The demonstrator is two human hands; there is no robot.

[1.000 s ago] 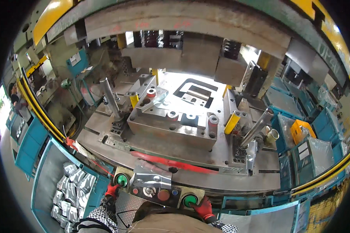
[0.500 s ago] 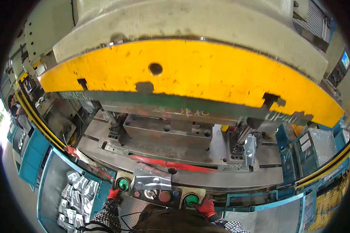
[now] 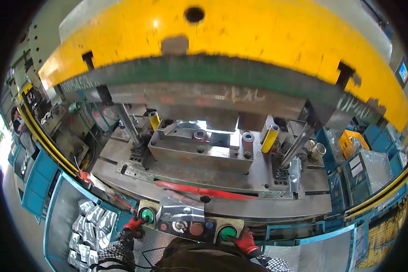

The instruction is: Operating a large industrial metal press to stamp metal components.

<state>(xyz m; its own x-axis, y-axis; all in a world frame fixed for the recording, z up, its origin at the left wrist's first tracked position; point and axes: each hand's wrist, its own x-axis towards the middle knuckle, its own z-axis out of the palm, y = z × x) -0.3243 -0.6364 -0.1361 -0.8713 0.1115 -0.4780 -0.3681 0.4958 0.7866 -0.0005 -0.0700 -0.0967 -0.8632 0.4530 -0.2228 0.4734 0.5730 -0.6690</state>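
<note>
My left hand (image 3: 133,225), in a red glove, reaches a finger to the left green push button (image 3: 146,215). At the right green push button (image 3: 228,233), my gloved right hand (image 3: 245,241) has a finger stretched onto its edge. Neither hand holds anything. Between them is a control panel (image 3: 196,230) with a red button and a selector switch. A shiny stamped sheet-metal part (image 3: 182,212) lies across its back edge. Beyond, the yellow press ram (image 3: 258,34) and upper die hang above the lower die (image 3: 199,156), where bright metal shows in the gap.
Guide posts (image 3: 130,124) rise either side of the lower die. A red bar (image 3: 206,190) runs along its front. A blue-framed bin (image 3: 54,217) at left holds several stamped parts. Another formed part (image 3: 295,174) stands at the right post. Yellow-black rails (image 3: 381,192) flank the press.
The ram and upper die have risen, widening the gap and exposing the lower die's top and yellow cylinders. My hands stay at the green buttons; the view has shifted slightly.
</note>
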